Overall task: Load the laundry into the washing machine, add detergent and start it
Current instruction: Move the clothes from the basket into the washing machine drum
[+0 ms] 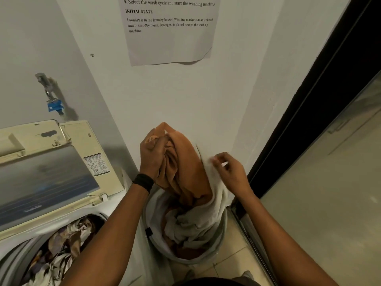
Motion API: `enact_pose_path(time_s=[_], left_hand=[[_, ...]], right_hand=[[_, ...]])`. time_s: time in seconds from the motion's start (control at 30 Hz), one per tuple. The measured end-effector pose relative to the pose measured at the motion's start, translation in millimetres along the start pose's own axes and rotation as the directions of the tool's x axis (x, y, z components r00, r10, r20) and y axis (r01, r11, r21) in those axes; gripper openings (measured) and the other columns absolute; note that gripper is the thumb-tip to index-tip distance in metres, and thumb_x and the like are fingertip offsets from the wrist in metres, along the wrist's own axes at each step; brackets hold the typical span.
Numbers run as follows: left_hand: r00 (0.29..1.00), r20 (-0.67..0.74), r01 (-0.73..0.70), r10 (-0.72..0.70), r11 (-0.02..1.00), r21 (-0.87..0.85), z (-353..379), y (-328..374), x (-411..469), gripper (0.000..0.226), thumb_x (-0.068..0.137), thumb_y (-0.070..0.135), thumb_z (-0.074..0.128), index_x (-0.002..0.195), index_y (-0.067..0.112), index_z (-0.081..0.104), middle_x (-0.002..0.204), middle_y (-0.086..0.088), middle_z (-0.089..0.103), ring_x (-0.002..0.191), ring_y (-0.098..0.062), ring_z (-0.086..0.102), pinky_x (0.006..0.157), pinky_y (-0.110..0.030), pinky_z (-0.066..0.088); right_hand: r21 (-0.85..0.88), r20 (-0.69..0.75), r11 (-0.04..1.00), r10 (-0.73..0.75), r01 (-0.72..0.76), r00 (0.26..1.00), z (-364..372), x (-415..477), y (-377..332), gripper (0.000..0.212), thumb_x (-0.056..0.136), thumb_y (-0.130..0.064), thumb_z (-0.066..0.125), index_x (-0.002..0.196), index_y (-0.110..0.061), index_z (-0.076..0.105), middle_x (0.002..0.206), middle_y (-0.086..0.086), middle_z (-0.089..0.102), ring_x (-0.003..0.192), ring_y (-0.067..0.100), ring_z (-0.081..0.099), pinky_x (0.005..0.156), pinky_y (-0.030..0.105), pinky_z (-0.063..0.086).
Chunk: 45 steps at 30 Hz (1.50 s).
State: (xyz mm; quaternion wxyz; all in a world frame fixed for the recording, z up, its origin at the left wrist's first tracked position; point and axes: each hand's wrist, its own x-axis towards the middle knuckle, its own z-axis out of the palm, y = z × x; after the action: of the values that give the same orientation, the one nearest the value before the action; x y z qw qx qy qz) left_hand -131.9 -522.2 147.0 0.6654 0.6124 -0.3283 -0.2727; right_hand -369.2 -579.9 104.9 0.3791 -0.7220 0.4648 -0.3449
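Note:
My left hand point(152, 152) grips an orange cloth point(186, 168) by its top and holds it up above the grey laundry basket point(221, 236) on the floor. Beside it, my right hand point(227, 169) pinches a white cloth point(214, 201) that trails down into the basket. More white and orange laundry lies inside the basket. At the lower left stands the top-loading washing machine point(18, 242) with its lid point(49, 178) raised; patterned clothes point(59, 252) lie in its drum.
A white wall with a taped instruction sheet point(169, 29) rises straight ahead. A tap with a blue fitting point(54, 105) sticks out of the wall above the machine. A dark door frame point(321, 96) and glass panel run along the right. Tiled floor shows under the basket.

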Motion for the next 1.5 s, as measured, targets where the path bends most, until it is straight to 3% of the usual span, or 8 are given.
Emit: enact_pose_path(time_s=[0.23, 0.43, 0.57, 0.67, 0.83, 1.07, 1.23, 1.5], left_hand=[[0.988, 0.100, -0.122, 0.114, 0.990, 0.073, 28, 11, -11, 0.023, 0.100, 0.002, 0.058, 0.080, 0.012, 0.056, 0.072, 0.009, 0.057, 0.064, -0.003, 0.052, 0.066, -0.018, 0.048], [0.991, 0.042, -0.130, 0.128, 0.990, 0.060, 19, 8, -8, 0.027, 0.097, 0.003, 0.059, 0.074, 0.013, 0.048, 0.070, 0.000, 0.050, 0.063, -0.008, 0.047, 0.063, -0.022, 0.043], [0.990, -0.003, -0.138, 0.139, 0.985, 0.100, 12, 2, -5, 0.024, 0.096, -0.001, 0.059, 0.075, -0.003, 0.048, 0.071, -0.005, 0.049, 0.063, -0.009, 0.046, 0.061, -0.021, 0.042], [0.990, 0.011, -0.139, 0.138, 0.981, 0.134, 5, -6, -4, 0.016, 0.094, -0.002, 0.058, 0.080, -0.005, 0.052, 0.073, -0.009, 0.054, 0.068, -0.012, 0.050, 0.064, -0.025, 0.043], [0.973, 0.169, -0.159, 0.157, 0.987, 0.001, 14, -5, -20, 0.009, 0.094, 0.004, 0.060, 0.091, -0.003, 0.064, 0.085, -0.017, 0.066, 0.078, -0.017, 0.061, 0.071, -0.028, 0.051], [0.926, 0.350, 0.236, -0.140, 0.940, -0.248, 17, -3, -36, 0.039, 0.088, 0.037, 0.068, 0.120, 0.016, 0.071, 0.117, -0.013, 0.073, 0.110, -0.031, 0.069, 0.095, -0.046, 0.056], [0.916, 0.391, -0.128, 0.090, 0.989, 0.072, 23, 3, -40, 0.040, 0.091, 0.026, 0.077, 0.125, 0.038, 0.061, 0.121, 0.017, 0.071, 0.116, -0.005, 0.066, 0.096, -0.022, 0.053], [0.996, 0.038, -0.082, 0.081, 0.996, 0.036, 20, 10, -16, 0.026, 0.090, 0.006, 0.076, 0.099, 0.028, 0.067, 0.099, 0.001, 0.071, 0.084, 0.002, 0.067, 0.077, -0.013, 0.052]], right_hand=[[0.047, 0.057, 0.999, 0.023, -0.026, 0.998, 52, -13, -5, 0.020, 0.097, -0.041, 0.067, 0.110, -0.026, 0.065, 0.106, -0.007, 0.064, 0.093, -0.001, 0.061, 0.080, 0.016, 0.052], [0.074, 0.258, 0.947, 0.285, -0.313, 0.923, 55, -35, 18, 0.055, 0.092, -0.078, 0.038, 0.088, -0.026, 0.053, 0.080, -0.004, 0.058, 0.077, 0.017, 0.060, 0.078, 0.048, 0.054], [0.022, 0.133, 0.982, 0.181, -0.186, 0.974, 36, -59, 5, 0.060, 0.097, -0.069, 0.038, 0.082, -0.012, 0.051, 0.066, -0.005, 0.049, 0.058, 0.004, 0.047, 0.062, 0.030, 0.038], [0.297, 0.243, 0.946, 0.058, -0.132, 0.968, -12, -59, -41, 0.048, 0.099, -0.050, 0.050, 0.086, -0.004, 0.053, 0.069, 0.002, 0.052, 0.061, 0.009, 0.050, 0.059, 0.025, 0.040], [0.633, 0.652, 0.702, -0.256, -0.327, 0.713, -75, -15, -105, 0.038, 0.093, -0.028, 0.074, 0.113, -0.001, 0.056, 0.096, 0.018, 0.058, 0.083, 0.025, 0.060, 0.071, 0.026, 0.053], [0.374, 0.442, 0.914, -0.026, -0.158, 0.897, -9, 37, -76, 0.023, 0.104, -0.020, 0.058, 0.121, -0.018, 0.073, 0.120, 0.003, 0.073, 0.117, 0.023, 0.067, 0.105, 0.042, 0.053], [0.399, 0.221, 0.908, 0.041, -0.128, 0.974, 17, 36, -67, 0.028, 0.092, -0.037, 0.076, 0.106, -0.016, 0.062, 0.091, 0.008, 0.068, 0.083, 0.019, 0.068, 0.077, 0.032, 0.056], [0.151, 0.136, 0.983, 0.079, -0.099, 0.988, 36, -21, -24, 0.032, 0.095, -0.053, 0.066, 0.093, -0.021, 0.063, 0.083, -0.003, 0.068, 0.075, 0.012, 0.065, 0.069, 0.028, 0.053]])
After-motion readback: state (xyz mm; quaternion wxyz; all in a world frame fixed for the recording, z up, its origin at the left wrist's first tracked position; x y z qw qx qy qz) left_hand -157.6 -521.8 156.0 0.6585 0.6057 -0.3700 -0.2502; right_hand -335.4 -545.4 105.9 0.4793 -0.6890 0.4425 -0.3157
